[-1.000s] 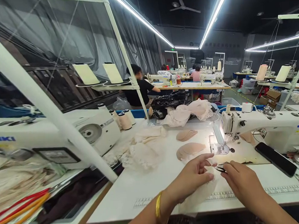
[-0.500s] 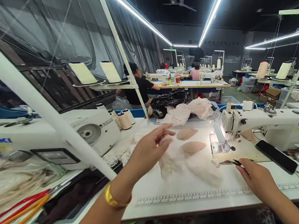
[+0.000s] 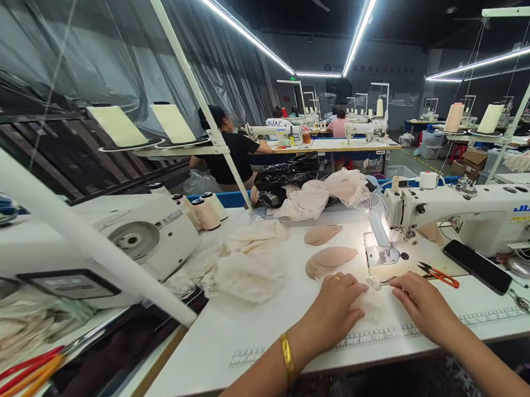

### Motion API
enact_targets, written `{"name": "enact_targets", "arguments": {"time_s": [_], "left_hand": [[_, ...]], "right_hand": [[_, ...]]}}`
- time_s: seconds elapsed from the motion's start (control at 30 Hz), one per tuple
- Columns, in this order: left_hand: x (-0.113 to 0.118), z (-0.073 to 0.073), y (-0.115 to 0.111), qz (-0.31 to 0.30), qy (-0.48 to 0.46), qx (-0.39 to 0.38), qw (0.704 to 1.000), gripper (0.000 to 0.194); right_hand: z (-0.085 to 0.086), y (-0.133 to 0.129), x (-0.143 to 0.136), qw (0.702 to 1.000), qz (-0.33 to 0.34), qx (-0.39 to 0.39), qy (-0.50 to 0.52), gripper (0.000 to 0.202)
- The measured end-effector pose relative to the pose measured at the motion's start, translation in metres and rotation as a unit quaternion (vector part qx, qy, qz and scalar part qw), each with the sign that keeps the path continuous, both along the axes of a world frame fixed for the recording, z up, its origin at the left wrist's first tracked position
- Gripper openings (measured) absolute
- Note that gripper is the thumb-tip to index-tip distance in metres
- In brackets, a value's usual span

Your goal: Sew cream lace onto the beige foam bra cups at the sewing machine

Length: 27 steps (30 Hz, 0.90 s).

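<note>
Both my hands are low over the table in front of the sewing machine (image 3: 465,208). My left hand (image 3: 334,308) has its fingers curled at the edge of a thin, sheer whitish cloth (image 3: 373,307), its thumb a little apart. Facing it, my right hand (image 3: 420,302) has thumb and forefinger close together; what they pinch is too small to make out. A small shiny whitish bit (image 3: 374,283) lies between the fingertips. Orange-handled thread snips (image 3: 440,274) lie just beyond my right hand. Beige oval pads are stacked in a nearer pile (image 3: 330,261) and a farther pile (image 3: 322,235).
Sheer cream fabric (image 3: 251,266) is heaped left of the pads. A black phone (image 3: 477,266) lies on the right. White and pink garments (image 3: 323,194) are piled at the back. A white post (image 3: 90,229) slants across the left side. Co-workers sit farther off.
My left hand has come down and right, close to my right hand. The snips, earlier in my right hand, now lie on the table. The sheer fabric has moved left, off the middle.
</note>
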State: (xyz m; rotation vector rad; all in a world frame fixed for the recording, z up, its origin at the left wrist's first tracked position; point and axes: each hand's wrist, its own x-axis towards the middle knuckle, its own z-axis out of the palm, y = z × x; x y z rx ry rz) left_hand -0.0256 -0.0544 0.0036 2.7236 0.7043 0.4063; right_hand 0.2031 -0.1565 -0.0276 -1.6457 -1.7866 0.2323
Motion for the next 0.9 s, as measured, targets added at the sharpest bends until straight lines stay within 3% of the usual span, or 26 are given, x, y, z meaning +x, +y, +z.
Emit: {"name": "enact_targets", "arguments": {"time_s": [0.13,0.23,0.33,0.4,0.47,0.53,0.63,0.77,0.9], "left_hand": [[-0.003,-0.002,-0.009,-0.005,0.022,0.014,1.0,0.029],[-0.018,-0.002,-0.02,-0.016,0.017,0.031,0.999,0.023],[-0.04,0.005,-0.026,-0.093,0.026,-0.059,0.994,0.01],[-0.049,0.015,-0.023,-0.112,0.015,-0.119,0.986,0.016],[-0.051,0.025,-0.011,-0.059,-0.032,-0.102,0.993,0.018],[-0.044,0.032,0.011,0.015,-0.075,-0.024,0.997,0.02],[-0.027,0.032,0.05,0.076,-0.024,0.059,0.995,0.035],[-0.012,0.021,0.083,0.076,0.016,0.058,0.995,0.01],[-0.007,0.018,0.089,0.078,-0.006,0.053,0.996,0.028]], "right_hand": [[0.002,0.03,-0.023,0.999,-0.011,-0.029,0.038,0.003],[0.002,0.046,-0.03,0.997,0.001,-0.042,0.071,0.012],[0.005,0.049,-0.029,0.991,0.024,-0.05,0.119,0.013],[0.009,0.047,-0.026,0.988,0.039,-0.049,0.143,0.013],[0.009,0.045,-0.024,0.985,0.052,-0.049,0.159,0.012],[0.006,0.044,-0.023,0.976,0.069,-0.059,0.199,0.012],[-0.003,0.047,-0.023,0.956,0.09,-0.081,0.266,0.017],[-0.013,0.051,-0.022,0.946,0.095,-0.084,0.299,0.024],[-0.016,0.053,-0.023,0.944,0.09,-0.082,0.306,0.028]]}}
